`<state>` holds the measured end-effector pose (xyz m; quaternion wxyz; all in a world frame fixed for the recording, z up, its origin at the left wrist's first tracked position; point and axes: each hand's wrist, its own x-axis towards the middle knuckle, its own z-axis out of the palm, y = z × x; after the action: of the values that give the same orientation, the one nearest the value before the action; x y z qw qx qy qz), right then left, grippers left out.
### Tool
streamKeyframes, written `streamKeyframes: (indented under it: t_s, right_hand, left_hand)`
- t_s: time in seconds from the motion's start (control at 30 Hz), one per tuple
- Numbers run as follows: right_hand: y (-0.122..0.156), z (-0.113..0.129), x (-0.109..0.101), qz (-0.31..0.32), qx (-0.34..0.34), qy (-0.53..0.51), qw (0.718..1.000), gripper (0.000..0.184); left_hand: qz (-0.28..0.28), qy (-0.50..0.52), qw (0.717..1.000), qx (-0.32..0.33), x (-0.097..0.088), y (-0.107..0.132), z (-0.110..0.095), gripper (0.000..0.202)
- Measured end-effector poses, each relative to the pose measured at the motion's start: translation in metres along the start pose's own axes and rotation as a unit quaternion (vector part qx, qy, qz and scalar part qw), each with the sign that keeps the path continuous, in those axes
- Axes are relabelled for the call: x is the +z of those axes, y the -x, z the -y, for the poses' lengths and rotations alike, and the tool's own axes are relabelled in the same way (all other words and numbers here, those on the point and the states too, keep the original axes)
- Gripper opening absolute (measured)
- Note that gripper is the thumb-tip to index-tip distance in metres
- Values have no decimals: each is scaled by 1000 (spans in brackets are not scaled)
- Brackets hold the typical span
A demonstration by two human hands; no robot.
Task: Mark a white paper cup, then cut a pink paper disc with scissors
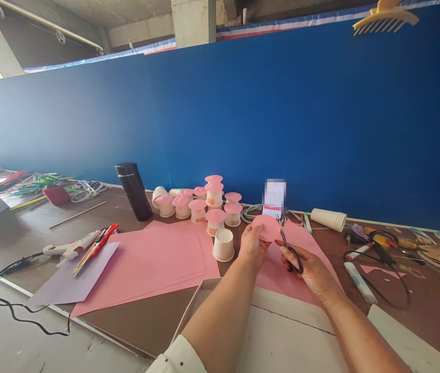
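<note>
My left hand (251,244) pinches a round pink paper disc (265,227) and holds it up above the table. My right hand (310,269) grips black-handled scissors (289,247), whose blades reach up to the disc's right edge. Under both hands lies a pink paper sheet (278,269). A white paper cup (223,244) stands upside down just left of my left hand.
Several upturned cups capped with pink discs (204,204) cluster behind, beside a black flask (133,190). Stacked pink sheets (158,264), a lilac sheet (72,277), a glue gun (73,248) with its cable, a red cutter (101,242), stacked cups (328,219), tools and cables (379,254) lie around. A blue partition (243,114) backs the table.
</note>
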<state>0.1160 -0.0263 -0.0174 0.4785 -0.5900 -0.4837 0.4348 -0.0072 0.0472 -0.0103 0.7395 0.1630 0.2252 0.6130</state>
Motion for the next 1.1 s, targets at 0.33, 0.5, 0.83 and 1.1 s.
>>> streamKeyframes:
  t_s: [0.33, 0.5, 0.83, 1.1]
  right_hand:
    - [1, 0, 0, 0, -6, -17, 1000, 60]
    - [1, 1, 0, 3, 7, -16, 1000, 62]
    - [0, 0, -1, 3, -13, -9, 1000, 57]
    - [1, 3, 1, -11, -20, 14, 1000, 60]
  left_hand:
    - [1, -2, 1000, -4, 1, 2, -2, 12]
    - [2, -1, 1000, -3, 2, 2, -2, 12]
    - [4, -3, 1000, -6, 0, 1, -2, 16]
    - [4, -3, 1000, -6, -1, 1, 0, 15]
